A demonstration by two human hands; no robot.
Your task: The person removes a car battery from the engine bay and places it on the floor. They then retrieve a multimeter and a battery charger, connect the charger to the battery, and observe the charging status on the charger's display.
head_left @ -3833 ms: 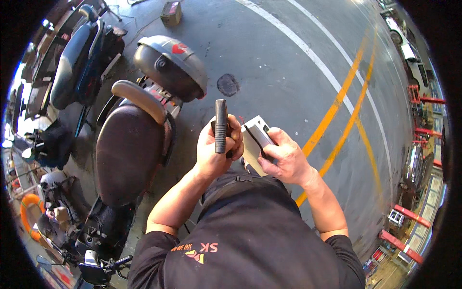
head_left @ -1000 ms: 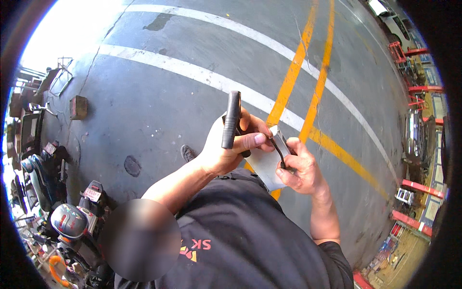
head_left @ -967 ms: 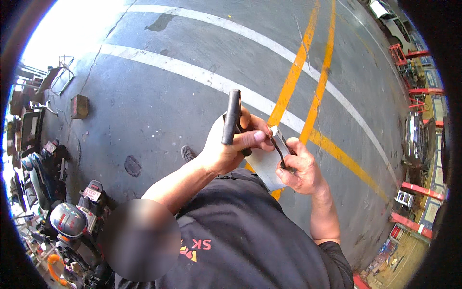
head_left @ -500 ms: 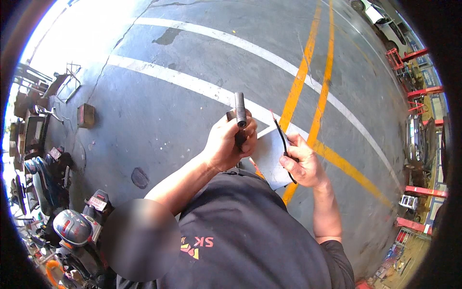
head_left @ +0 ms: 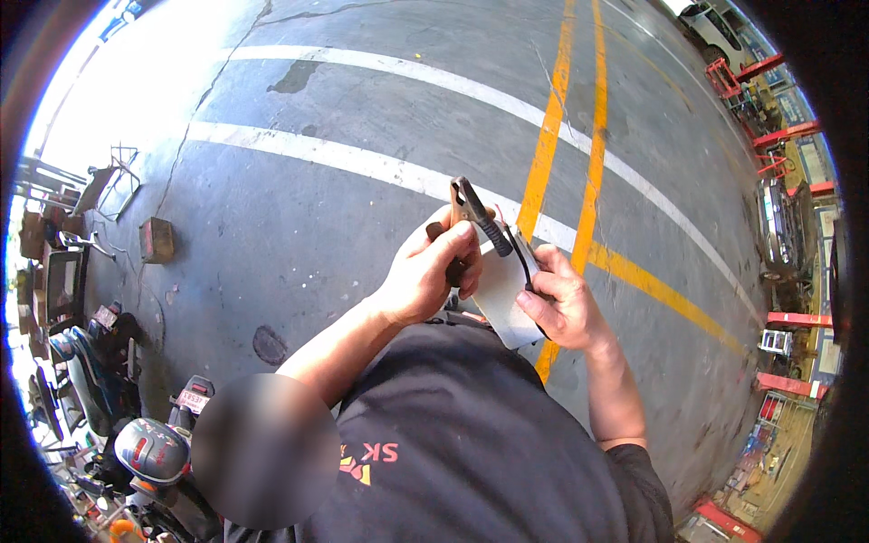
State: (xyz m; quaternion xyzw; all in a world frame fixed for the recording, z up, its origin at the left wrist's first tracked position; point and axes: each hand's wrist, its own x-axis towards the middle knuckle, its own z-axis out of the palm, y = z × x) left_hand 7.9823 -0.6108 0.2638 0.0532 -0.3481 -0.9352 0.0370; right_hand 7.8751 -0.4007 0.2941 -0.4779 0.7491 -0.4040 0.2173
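Note:
My left hand (head_left: 418,275) is closed on a battery clamp with dark handles and a copper-coloured jaw. One ribbed black handle of the clamp (head_left: 492,230) points toward my right hand. A thin black cable (head_left: 522,257) is pinched in my right hand (head_left: 568,306) between thumb and fingers. The cable's upper end, with a small reddish tip, stands right beside the clamp handle; whether they touch I cannot tell. Below and behind both hands is a pale grey flat surface (head_left: 503,299), partly hidden by them.
Scooters with a grey helmet (head_left: 152,450) stand at the lower left. A small rusty box (head_left: 157,241) and a metal frame (head_left: 124,185) are on the floor farther left. Red lift arms (head_left: 786,136) line the right side, with a white car (head_left: 711,32) beyond.
My left hand has turned the clamp, so its handle now slants toward the right hand. My right hand has brought the cable end left, close to the clamp.

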